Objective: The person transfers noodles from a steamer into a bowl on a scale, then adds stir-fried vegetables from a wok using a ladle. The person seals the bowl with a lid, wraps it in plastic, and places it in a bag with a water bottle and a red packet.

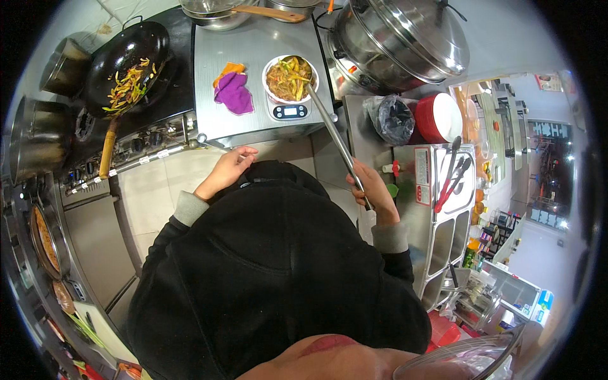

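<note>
My right hand grips the end of a long metal-handled ladle. The ladle's head rests in a round white bowl among noodles with green and yellow vegetable pieces. Under that bowl is a digital kitchen scale with a lit display, on a steel worktop. My left hand is in front of my body, below the worktop's front edge; it holds nothing and its fingers are loosely bent. Left of the bowl lie a purple cloth and an orange cloth.
A black wok with stir-fried vegetables sits on the stove at left, its wooden handle pointing toward me. A large steel steamer stands at back right. Rightward are stacked red-and-white bowls, a bag-lined container and red-handled tongs.
</note>
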Available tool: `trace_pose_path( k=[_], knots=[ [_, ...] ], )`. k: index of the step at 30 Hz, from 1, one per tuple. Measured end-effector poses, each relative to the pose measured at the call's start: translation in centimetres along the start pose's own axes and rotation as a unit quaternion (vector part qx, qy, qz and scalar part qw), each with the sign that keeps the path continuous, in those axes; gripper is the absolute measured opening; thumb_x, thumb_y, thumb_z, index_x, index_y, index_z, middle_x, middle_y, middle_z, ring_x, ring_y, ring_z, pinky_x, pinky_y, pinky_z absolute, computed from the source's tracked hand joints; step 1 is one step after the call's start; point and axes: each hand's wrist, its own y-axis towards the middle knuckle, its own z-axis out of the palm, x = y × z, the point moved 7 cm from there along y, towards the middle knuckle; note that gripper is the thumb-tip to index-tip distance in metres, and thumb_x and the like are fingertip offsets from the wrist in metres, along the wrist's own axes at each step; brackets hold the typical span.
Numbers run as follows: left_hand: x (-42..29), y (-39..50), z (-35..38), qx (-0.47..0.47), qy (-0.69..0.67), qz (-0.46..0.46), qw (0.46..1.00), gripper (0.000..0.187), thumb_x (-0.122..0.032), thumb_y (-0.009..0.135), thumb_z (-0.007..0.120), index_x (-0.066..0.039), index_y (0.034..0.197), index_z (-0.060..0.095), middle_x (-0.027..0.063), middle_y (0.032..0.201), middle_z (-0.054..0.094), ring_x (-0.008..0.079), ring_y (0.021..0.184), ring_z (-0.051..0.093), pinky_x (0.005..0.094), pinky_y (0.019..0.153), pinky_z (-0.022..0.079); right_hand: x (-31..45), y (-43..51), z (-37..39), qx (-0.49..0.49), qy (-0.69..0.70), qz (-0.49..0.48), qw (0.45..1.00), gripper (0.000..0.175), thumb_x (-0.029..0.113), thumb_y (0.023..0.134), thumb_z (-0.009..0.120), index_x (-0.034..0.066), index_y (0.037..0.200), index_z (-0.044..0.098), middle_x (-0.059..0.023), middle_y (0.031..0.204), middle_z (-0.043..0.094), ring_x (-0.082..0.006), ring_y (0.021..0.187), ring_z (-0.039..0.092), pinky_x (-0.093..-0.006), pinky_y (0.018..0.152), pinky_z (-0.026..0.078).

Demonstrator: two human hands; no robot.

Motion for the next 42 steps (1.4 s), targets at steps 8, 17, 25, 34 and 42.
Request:
trace_pose_path(
  k=[8, 17, 25, 34, 42],
  knots=[
    [-0.2, 0.2, 0.8, -0.017, -0.006, -0.011, 1.000, 0.028, -0.020, 0.096, 0.053, -0.002, 0.118, 0.057, 0.0048, 0.102, 0.065, 0.0108, 0.084, 0.060, 0.0249, 0.079, 0.047, 1.0, 0.9, -1.7, 0.004, -0.053, -0.038, 0.998, 0.036, 0.026, 0.101, 0.040, 0.0124, 0.133, 0.045, 0.0019, 0.075, 0.044, -0.0041, 0.042, 0.034, -0.0198, 0.034, 0.029],
    [-0.4, 0.7, 1.1, -0.035, 0.018, -0.015, 0.999, 0.027, -0.019, 0.096, 0.053, -0.004, 0.117, 0.057, 0.0043, 0.099, 0.066, 0.0107, 0.084, 0.060, 0.0247, 0.079, 0.047, 3.4, 1.8, -4.2, -0.131, -0.339, -0.151, 0.919, 0.039, 0.018, 0.095, 0.049, 0.0130, 0.134, 0.048, -0.0084, 0.068, 0.052, -0.0142, 0.050, 0.052, -0.0307, 0.050, 0.044],
    [-0.6, 1.0, 1.3, -0.036, 0.037, -0.029, 0.998, 0.026, -0.019, 0.096, 0.054, -0.005, 0.117, 0.058, 0.0044, 0.099, 0.067, 0.0092, 0.080, 0.060, 0.0246, 0.076, 0.048, 4.9, -0.8, -5.0, -0.138, -0.374, -0.216, 0.891, 0.042, 0.014, 0.094, 0.049, 0.0130, 0.136, 0.047, -0.0123, 0.068, 0.050, -0.0176, 0.054, 0.050, -0.0323, 0.057, 0.045],
    [-0.6, 1.5, 1.1, -0.029, 0.044, -0.033, 0.998, 0.028, -0.022, 0.095, 0.054, -0.005, 0.117, 0.059, 0.0036, 0.097, 0.067, 0.0082, 0.075, 0.058, 0.0242, 0.072, 0.047, 4.3, -3.4, -6.4, -0.126, -0.413, -0.201, 0.880, 0.043, 0.016, 0.093, 0.055, 0.0123, 0.135, 0.049, -0.0123, 0.071, 0.055, -0.0182, 0.057, 0.053, -0.0294, 0.059, 0.045],
    [-0.7, 1.0, 0.0, -0.026, 0.042, -0.031, 0.998, 0.029, -0.022, 0.095, 0.054, -0.005, 0.117, 0.059, 0.0035, 0.095, 0.067, 0.0086, 0.074, 0.058, 0.0233, 0.071, 0.047, 3.4, -0.8, -5.3, -0.156, -0.392, -0.177, 0.889, 0.042, 0.015, 0.091, 0.057, 0.0114, 0.133, 0.051, -0.0161, 0.081, 0.063, -0.0251, 0.066, 0.060, -0.0314, 0.064, 0.047]
  ],
)
